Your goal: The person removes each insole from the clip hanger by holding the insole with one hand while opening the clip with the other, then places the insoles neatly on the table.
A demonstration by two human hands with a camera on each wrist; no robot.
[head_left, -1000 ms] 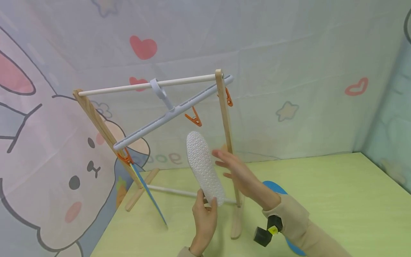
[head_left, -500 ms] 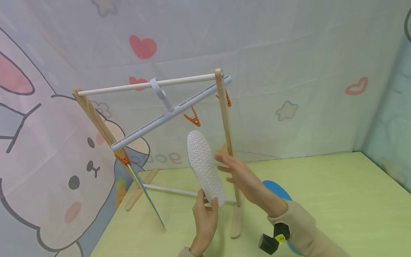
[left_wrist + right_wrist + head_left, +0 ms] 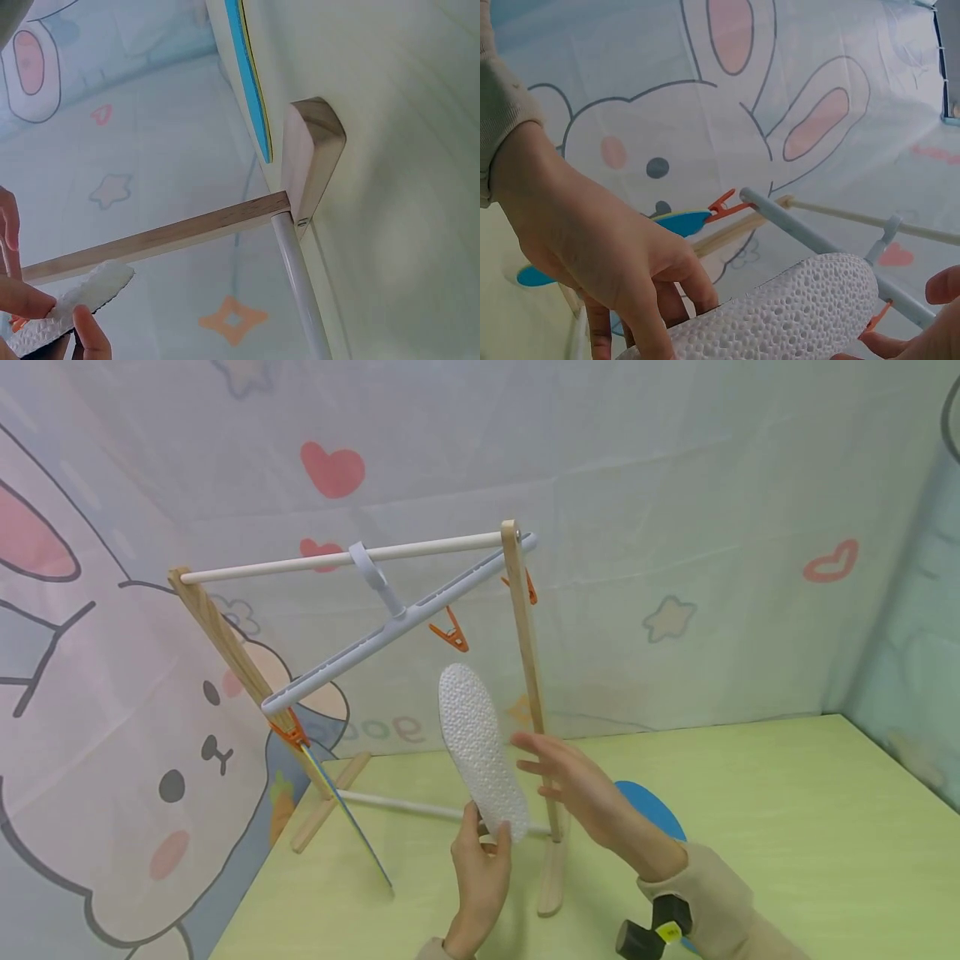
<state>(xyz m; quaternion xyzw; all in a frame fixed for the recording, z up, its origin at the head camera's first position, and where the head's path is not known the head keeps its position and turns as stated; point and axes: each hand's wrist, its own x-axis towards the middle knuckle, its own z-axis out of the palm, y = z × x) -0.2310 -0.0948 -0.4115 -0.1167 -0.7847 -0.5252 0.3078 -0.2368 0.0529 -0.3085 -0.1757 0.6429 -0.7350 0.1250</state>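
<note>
A white, bumpy-textured insole (image 3: 477, 739) is held up by its lower end in my left hand (image 3: 480, 877), thumb on one side and fingers on the other. It leans slightly left at the top, just below an orange clip (image 3: 452, 632) whose jaws touch nothing. To its right, my right hand (image 3: 581, 789) is raised with fingers extended, apart from the insole. In the right wrist view the dimpled face of the insole (image 3: 787, 315) is close, with the left hand (image 3: 600, 240) gripping its near end.
A grey hanger (image 3: 397, 622) hangs slantwise from the wooden rack's white rod (image 3: 277, 564). Its left orange clip (image 3: 291, 731) carries a blue insole (image 3: 348, 817), seen edge-on. Another orange clip (image 3: 531, 585) is behind the right post. A blue insole (image 3: 648, 806) lies under my right arm.
My right hand has drifted right and slightly down, away from the white insole. My left hand and the insole have shifted only slightly right. The hanger has swung a little.
</note>
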